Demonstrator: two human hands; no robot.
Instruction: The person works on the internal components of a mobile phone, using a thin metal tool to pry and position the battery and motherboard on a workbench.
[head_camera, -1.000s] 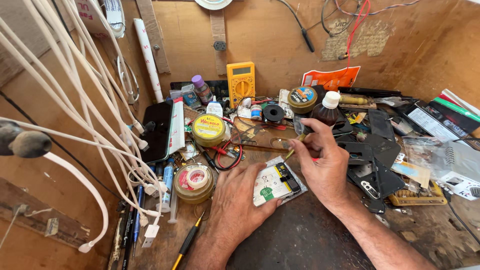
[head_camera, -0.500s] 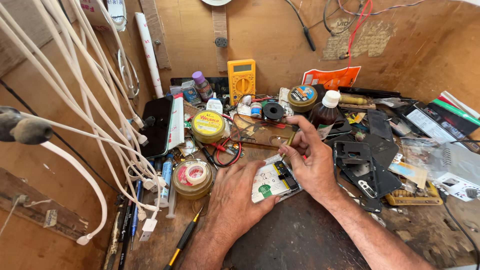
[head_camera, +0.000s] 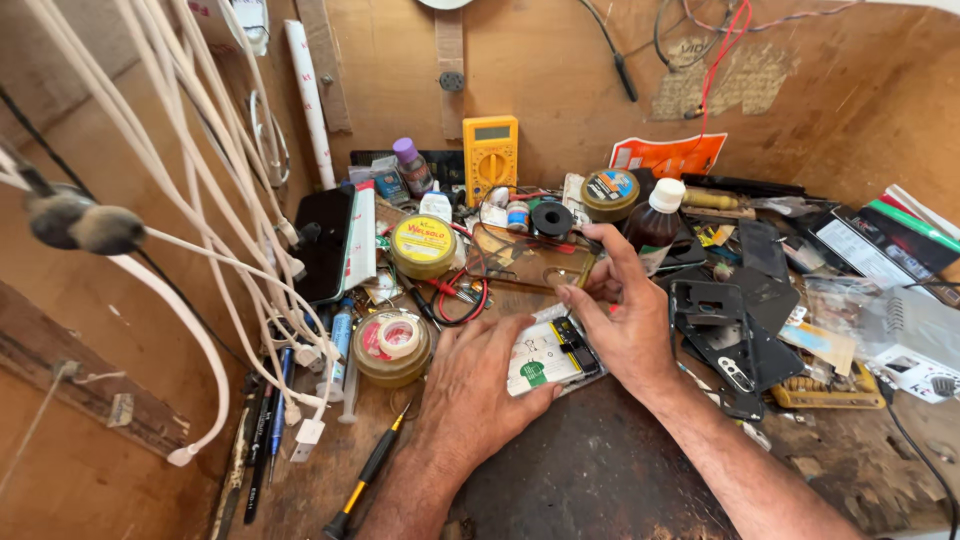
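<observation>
An opened phone (head_camera: 548, 360) with its back off, showing a white and green inside, lies on the dark mat (head_camera: 600, 470) at the centre. My left hand (head_camera: 478, 390) lies flat over its left end and holds it down. From the right, my right hand (head_camera: 622, 325) wraps the phone's right side. Its thumb rests at the phone's top edge and its index finger stretches toward a clear amber phone case (head_camera: 527, 262). Whether a small tool sits in the right fingers is hidden.
Behind the hands stand a yellow tin (head_camera: 423, 245), a jar with tape (head_camera: 392, 345), a yellow multimeter (head_camera: 490, 155) and a dark bottle (head_camera: 655, 225). Black phone backs (head_camera: 735, 320) lie to the right. White cables (head_camera: 230, 250) hang at left, with a screwdriver (head_camera: 365, 480) near the edge.
My right hand has come back from the clutter near the dark bottle and settled on the phone's right side. My left hand has stayed on the phone.
</observation>
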